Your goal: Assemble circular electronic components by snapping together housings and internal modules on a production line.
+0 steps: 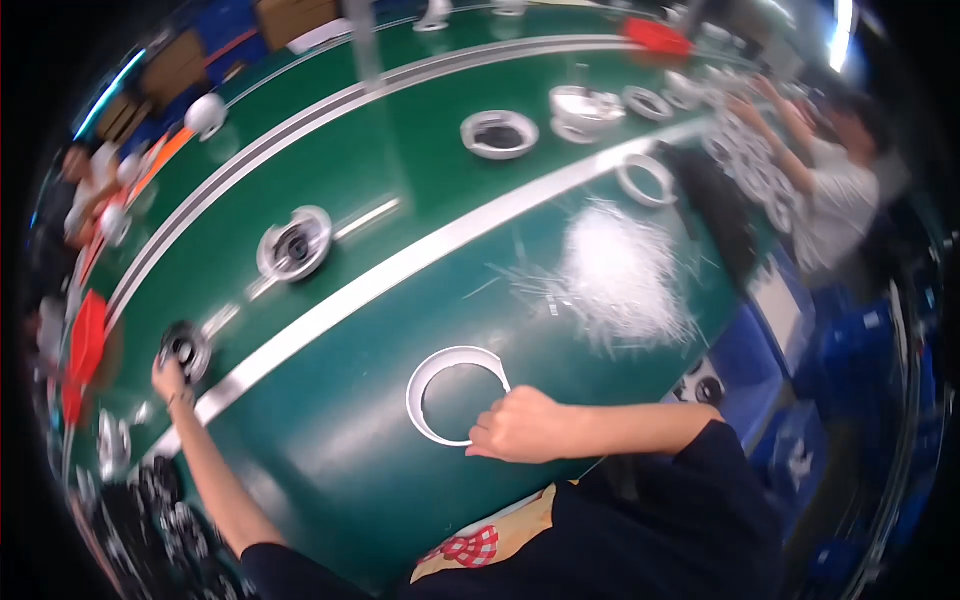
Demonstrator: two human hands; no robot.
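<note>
My right hand (525,425) is closed on the near right edge of a white plastic ring (415,398) on the green work table (330,420). The ring has a raised wall, and the table shows through its middle. My left arm reaches out to the far left. At its end, my left hand (170,380) grips the near edge of a dark round part (188,348) with a ring-shaped centre, over the conveyor belt's near side. Some of the left fingers are hidden behind that part.
Beyond a pale rail (440,245) runs a green belt carrying a white round housing (318,235) and a white ring with a dark centre (499,117). Thin clear strips (625,270) are heaped on the table. Black parts (165,500) lie lower left. A co-worker (835,185) reaches over white rings.
</note>
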